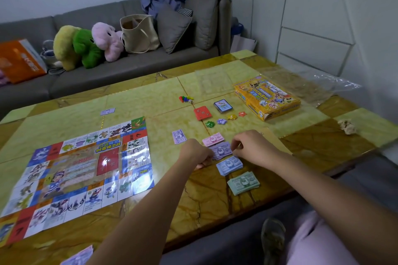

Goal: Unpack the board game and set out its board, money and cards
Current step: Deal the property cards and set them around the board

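The paper game board (81, 170) lies unfolded flat on the left of the table. Right of it sit stacks of play money: pink (212, 139), purple (221, 150), blue (229, 164) and green (243, 182). My left hand (196, 154) is curled at the purple stack's left edge, fingers on the notes. My right hand (247, 146) pinches the purple stack's right edge. A single purple note (179, 136) lies apart. Behind are a red card deck (202, 113), a blue card deck (223, 105), star tokens (221, 121), pawns with a die (186, 99), and the yellow game box (267, 98).
A stray purple note (107, 111) lies beyond the board, and more notes (79, 257) sit at the table's near edge. Clear plastic wrap (301, 84) and a crumpled paper ball (346, 127) lie at the right. A grey sofa (129, 69) with plush toys stands behind the table.
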